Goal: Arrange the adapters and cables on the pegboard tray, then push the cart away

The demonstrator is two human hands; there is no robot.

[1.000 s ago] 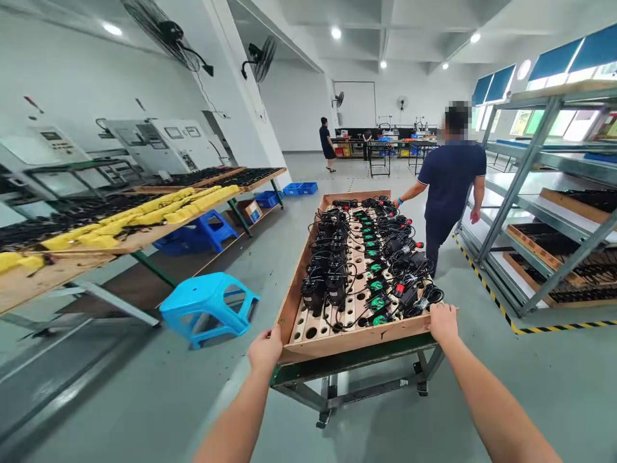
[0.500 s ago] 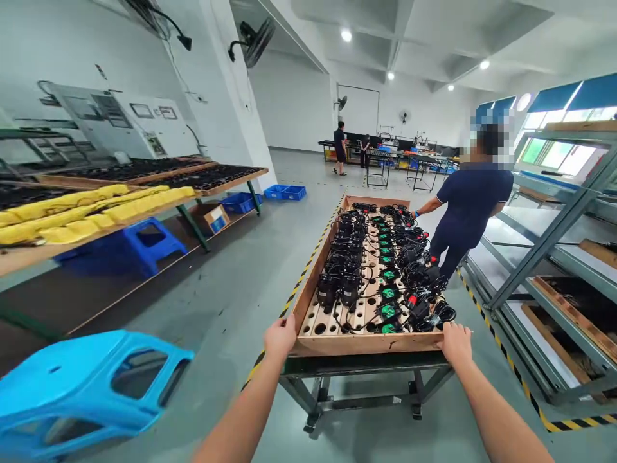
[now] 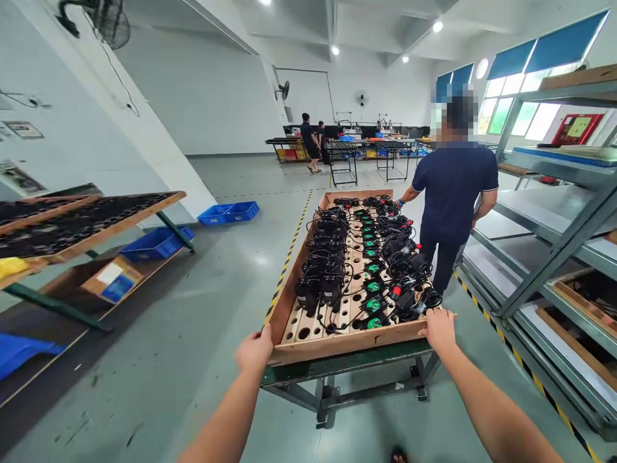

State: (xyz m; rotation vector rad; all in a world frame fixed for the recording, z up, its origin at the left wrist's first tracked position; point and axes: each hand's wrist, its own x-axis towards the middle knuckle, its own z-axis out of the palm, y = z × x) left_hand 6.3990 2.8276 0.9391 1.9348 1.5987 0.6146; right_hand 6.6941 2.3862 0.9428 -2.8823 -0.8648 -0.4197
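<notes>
A long wooden tray with round holes rides on a green wheeled cart in front of me. Black devices with cables and green-labelled parts fill much of it. My left hand is closed round the tray's near left corner. My right hand grips the near right corner. A person in a dark blue shirt walks at the tray's far right side, one hand on its far end.
Grey metal shelving with wooden trays lines the right, behind yellow-black floor tape. On the left stand a sloped wooden table and blue bins. Carts and two more people are at the far wall.
The cart has rolled forward along the aisle; the blue stools and yellow-covered table have passed out of view on the left. Both hands keep their grip on the tray corners.
</notes>
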